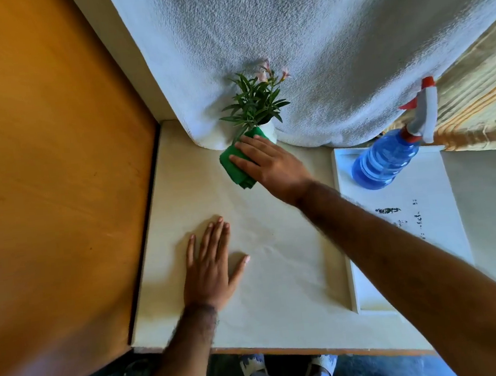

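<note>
Fingers point(247, 146) of right hand point(269, 167), straight, seemingly press green cloth point(233, 174); left hand point(209, 273) rests spread on table point(282, 291).

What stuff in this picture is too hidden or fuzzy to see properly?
All in the head view:
- The pot under the plant is mostly hidden by the right hand and the cloth.
- Part of the cloth lies under that hand.
- The dark print near the spray bottle is too small and blurred to read.
- The shoes are partly cut off by the table edge.
</note>
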Motion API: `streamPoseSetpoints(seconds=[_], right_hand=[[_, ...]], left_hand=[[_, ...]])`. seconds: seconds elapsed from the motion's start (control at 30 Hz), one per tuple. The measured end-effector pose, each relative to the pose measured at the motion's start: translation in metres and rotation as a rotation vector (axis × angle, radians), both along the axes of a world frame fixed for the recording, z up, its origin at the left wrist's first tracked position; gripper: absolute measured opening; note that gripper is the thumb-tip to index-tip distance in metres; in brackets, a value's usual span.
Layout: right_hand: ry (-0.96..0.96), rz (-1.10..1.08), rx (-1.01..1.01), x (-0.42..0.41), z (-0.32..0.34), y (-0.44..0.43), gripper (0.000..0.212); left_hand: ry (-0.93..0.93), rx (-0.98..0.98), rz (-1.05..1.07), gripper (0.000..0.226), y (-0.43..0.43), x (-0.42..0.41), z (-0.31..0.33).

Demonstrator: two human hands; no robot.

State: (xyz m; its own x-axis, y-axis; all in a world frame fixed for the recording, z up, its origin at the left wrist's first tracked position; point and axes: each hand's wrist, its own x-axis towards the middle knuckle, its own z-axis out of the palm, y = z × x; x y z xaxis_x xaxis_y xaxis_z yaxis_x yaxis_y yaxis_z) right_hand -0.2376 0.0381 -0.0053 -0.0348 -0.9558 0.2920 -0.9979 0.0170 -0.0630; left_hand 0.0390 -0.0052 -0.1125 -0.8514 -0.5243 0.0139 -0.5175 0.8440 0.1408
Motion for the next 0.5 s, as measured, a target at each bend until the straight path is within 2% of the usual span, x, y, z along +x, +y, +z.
streamPoseSetpoints(seconds=[0.07,0.17,0.33,0.43,0.5], right_hand=[[-0.020,0.022,0.024,-0.007,-0.003,-0.003,0.045],[-0.060,0.076,0.035,-0.017,-0.009,-0.005,0.034],[-0.224,0.055,0.183,-0.010,-0.023,-0.002,0.053],[-0.319,-0.007,0.212,-0.002,-0.032,0.004,0.048],[-0.332,-0.017,0.178,0.002,-0.031,0.004,0.052]], left_hand=[[-0.016,-0.002,0.004,0.087,0.001,0.000,0.000],[-0.032,-0.003,0.009,0.087,0.000,0.001,-0.001],[-0.044,-0.019,0.006,0.088,0.000,0.000,-0.002],[-0.050,-0.020,0.011,0.089,-0.001,0.001,-0.005],[-0.052,-0.025,0.012,0.090,-0.002,0.002,-0.007]])
